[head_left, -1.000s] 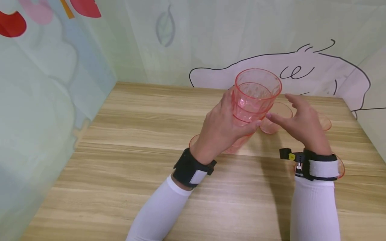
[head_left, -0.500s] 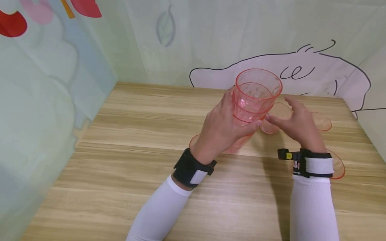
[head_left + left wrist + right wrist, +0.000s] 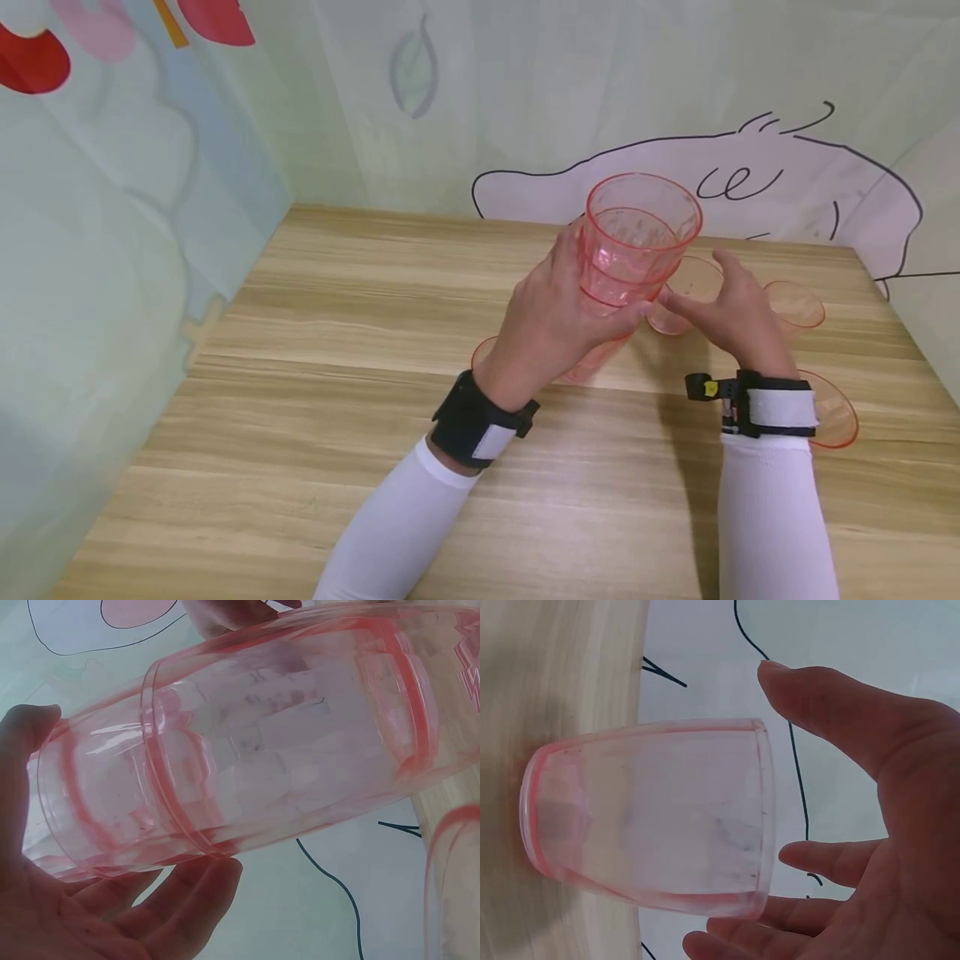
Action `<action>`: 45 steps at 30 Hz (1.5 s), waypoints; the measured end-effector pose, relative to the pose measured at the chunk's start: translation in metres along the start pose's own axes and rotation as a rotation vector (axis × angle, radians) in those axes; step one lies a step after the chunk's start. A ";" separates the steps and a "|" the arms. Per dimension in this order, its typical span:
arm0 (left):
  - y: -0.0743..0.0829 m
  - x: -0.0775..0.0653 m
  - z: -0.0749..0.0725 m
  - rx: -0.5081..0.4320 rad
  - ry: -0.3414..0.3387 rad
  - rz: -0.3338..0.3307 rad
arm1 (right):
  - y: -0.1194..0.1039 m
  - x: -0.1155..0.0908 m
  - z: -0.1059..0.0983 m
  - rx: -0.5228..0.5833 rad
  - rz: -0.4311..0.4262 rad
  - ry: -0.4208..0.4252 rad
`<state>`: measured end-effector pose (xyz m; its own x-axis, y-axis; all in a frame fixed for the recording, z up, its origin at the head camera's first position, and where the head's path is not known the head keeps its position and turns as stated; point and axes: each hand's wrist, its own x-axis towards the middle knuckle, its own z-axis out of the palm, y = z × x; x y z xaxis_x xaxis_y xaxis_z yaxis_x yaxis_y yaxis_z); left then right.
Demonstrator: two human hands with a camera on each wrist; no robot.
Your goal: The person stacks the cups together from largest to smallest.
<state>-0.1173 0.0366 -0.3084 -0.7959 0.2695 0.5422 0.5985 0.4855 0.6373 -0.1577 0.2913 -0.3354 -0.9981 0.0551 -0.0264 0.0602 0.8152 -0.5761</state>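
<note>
My left hand [image 3: 540,321] grips a tall stack of clear pink tumblers [image 3: 637,242], its thumb along the near side. The stacked tumblers [image 3: 255,742] fill the left wrist view, with their overlapping rims showing as red bands. Right of the stack, my right hand [image 3: 738,321] hangs with thumb and fingers spread at the top of a single tumbler [image 3: 686,287]. In the right wrist view that tumbler [image 3: 652,817] stands upright on the table; the fingers of the right hand [image 3: 862,847] are right at its rim, and the thumb is apart from it.
Two more pink tumblers stand on the right, one farther back [image 3: 798,304] and one nearer [image 3: 832,412], partly behind the right wrist strap. Another tumbler's rim [image 3: 480,350] shows beside the left wrist. The wooden table [image 3: 337,400] meets a printed cloth backdrop [image 3: 525,100].
My right hand has shifted a little left and down around the single tumbler's rim, uncovering more of the tumblers on the right. My left hand and the stack stay in place.
</note>
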 end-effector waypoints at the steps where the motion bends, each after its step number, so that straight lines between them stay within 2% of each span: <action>1: 0.000 0.000 0.000 0.002 0.000 0.001 | 0.000 0.000 0.001 -0.005 0.003 -0.002; 11: -0.001 -0.001 0.001 0.009 0.000 0.014 | 0.003 0.002 0.007 -0.039 0.019 0.014; 24: -0.002 -0.001 0.001 0.001 -0.008 0.019 | 0.001 0.002 0.009 -0.001 0.016 0.068; 36: -0.003 0.000 0.001 -0.003 -0.001 0.030 | -0.004 -0.001 0.005 0.043 0.035 0.091; 45: -0.001 0.000 0.000 -0.017 -0.010 0.007 | -0.011 -0.008 -0.003 0.044 -0.002 0.146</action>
<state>-0.1178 0.0358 -0.3091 -0.7926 0.2814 0.5409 0.6053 0.4695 0.6427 -0.1506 0.2837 -0.3264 -0.9860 0.1390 0.0923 0.0541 0.7897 -0.6112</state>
